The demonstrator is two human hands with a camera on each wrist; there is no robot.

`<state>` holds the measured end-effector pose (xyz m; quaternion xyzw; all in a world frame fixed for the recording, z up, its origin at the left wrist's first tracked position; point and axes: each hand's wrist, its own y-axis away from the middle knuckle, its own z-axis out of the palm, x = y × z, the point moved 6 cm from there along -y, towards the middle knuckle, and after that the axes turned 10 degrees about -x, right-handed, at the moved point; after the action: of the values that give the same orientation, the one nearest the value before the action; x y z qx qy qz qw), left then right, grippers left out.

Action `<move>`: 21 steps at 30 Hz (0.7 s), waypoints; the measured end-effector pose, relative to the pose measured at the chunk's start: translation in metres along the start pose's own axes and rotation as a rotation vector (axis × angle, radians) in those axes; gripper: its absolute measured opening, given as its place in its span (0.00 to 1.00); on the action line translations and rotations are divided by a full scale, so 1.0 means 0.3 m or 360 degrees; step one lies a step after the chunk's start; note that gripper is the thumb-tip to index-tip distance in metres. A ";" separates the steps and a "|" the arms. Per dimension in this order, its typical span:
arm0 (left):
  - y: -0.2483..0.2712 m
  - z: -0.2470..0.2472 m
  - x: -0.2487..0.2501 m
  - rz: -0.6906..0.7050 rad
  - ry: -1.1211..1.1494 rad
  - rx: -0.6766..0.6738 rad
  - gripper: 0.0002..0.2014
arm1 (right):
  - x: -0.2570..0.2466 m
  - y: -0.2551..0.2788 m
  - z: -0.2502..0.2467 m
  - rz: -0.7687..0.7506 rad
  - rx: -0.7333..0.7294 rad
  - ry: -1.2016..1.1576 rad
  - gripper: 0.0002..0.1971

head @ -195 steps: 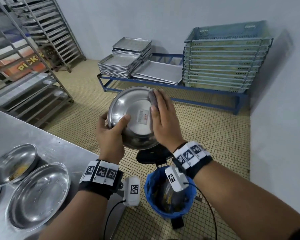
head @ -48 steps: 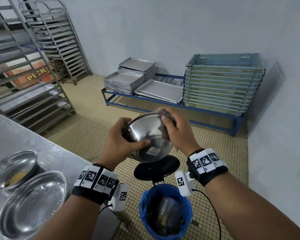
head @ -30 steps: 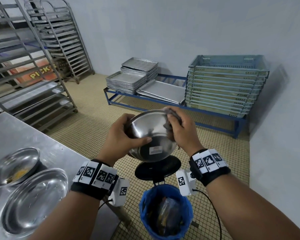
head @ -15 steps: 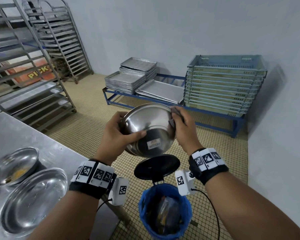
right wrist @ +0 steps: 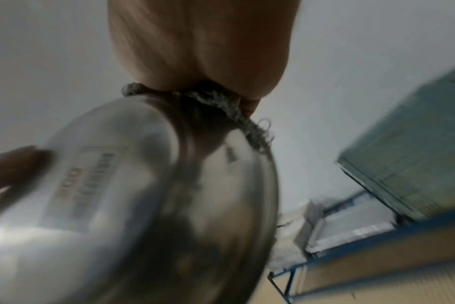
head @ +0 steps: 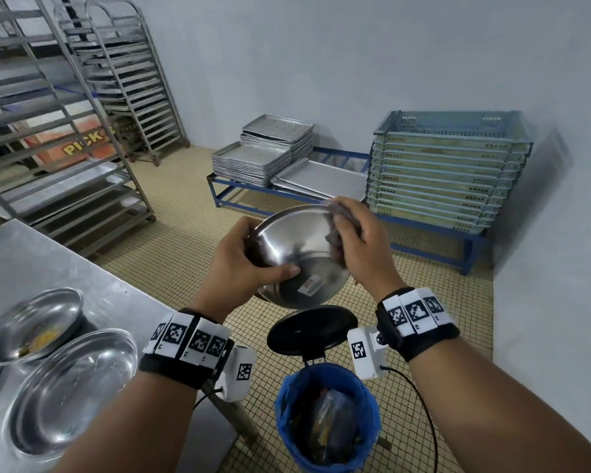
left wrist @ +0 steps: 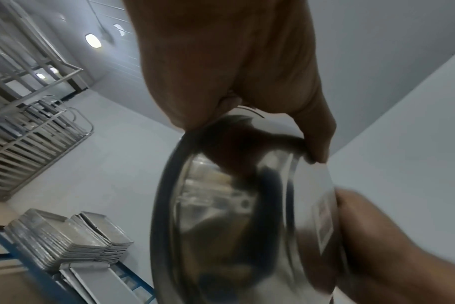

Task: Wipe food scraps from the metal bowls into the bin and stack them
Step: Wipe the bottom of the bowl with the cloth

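— While you hold the metal bowl (head: 296,249) tipped, its underside toward you, where do your fingers sit on it?

— Your left hand (head: 234,264) grips the near-left rim: the thumb lies across the outer wall, ending just beside the white label (head: 312,285) on the base, and the other fingers wrap round the rim's far side. In the left wrist view those fingers (left wrist: 317,131) curl over the rim edge.

— And your right?

— Your right hand (head: 364,249) is closed on a grey cloth (head: 335,238), pressing it against the bowl's right rim. The right wrist view, though blurred, shows the cloth (right wrist: 216,102) bunched between palm and rim.

— Where is the bowl over the floor?

— You hold it in the air above the black lid (head: 311,331) of the bin (head: 326,418), whose blue liner stands open below your wrists. Two more bowls rest on the steel table (head: 48,261) at your left: one with yellow scraps (head: 31,324), and a nearer one (head: 72,385).

— What differs from half a second ago?

— You have turned the bowl's base further downward, so the label sits lower, and your right hand has slid down the right side with the cloth.
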<state>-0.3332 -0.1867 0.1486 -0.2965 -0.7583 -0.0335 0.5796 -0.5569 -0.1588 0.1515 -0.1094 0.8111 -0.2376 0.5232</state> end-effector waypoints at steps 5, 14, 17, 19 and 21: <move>0.003 -0.008 -0.005 -0.0023 0.0149 0.0023 0.36 | -0.005 0.014 0.012 0.0130 0.0063 -0.0211 0.10; 0.005 -0.011 -0.024 -0.0038 0.0260 0.0071 0.34 | 0.041 0.015 0.015 0.0202 0.0080 -0.0152 0.09; 0.005 0.004 -0.021 -0.0056 0.0280 0.0018 0.35 | -0.046 0.003 0.038 -0.0107 -0.0004 0.0166 0.13; 0.002 0.018 -0.015 -0.0053 0.0281 -0.0015 0.36 | -0.089 -0.013 0.063 -0.0261 -0.0119 0.0348 0.16; 0.003 0.015 -0.012 -0.0042 0.0293 0.0006 0.34 | -0.054 -0.020 0.052 -0.0156 -0.0109 0.0197 0.15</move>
<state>-0.3361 -0.1857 0.1436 -0.2811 -0.7058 -0.0669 0.6468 -0.5364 -0.1612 0.1621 -0.1519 0.8432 -0.2414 0.4557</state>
